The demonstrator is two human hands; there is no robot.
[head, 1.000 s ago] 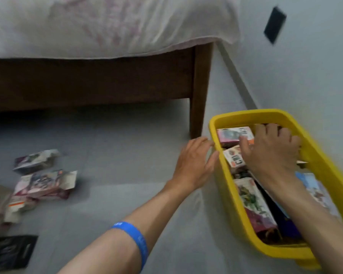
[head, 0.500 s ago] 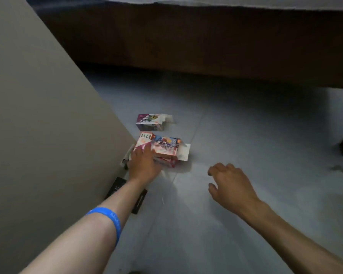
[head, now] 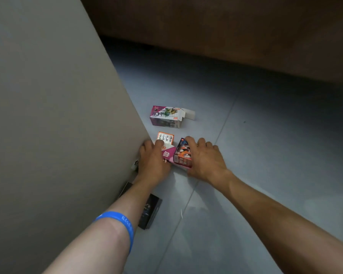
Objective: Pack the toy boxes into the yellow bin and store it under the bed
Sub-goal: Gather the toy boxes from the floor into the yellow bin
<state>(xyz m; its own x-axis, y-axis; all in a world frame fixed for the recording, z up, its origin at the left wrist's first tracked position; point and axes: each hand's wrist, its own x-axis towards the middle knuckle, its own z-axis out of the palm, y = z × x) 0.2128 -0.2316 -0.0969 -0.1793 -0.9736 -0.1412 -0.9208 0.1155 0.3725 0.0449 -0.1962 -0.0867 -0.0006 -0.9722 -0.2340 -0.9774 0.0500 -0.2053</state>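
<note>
Your right hand [head: 203, 159] curling fingers over pink-and-orange toy box [head: 183, 156], gripping it on floor [head: 265, 145]. Your left hand [head: 153, 160] at its 9 o'clock, gripping pink-flapped toy box [head: 166, 145], touching first. Third toy box [head: 165, 116] lying apart at 12 o'clock, flap hanging open. Black box [head: 150, 212] lying under your left forearm.

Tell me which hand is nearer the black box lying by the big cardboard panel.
Left. The left hand rests on the pink toy box, just beyond the black box, which its forearm crosses. The right hand is farther right, gripping the dark toy box.
</note>
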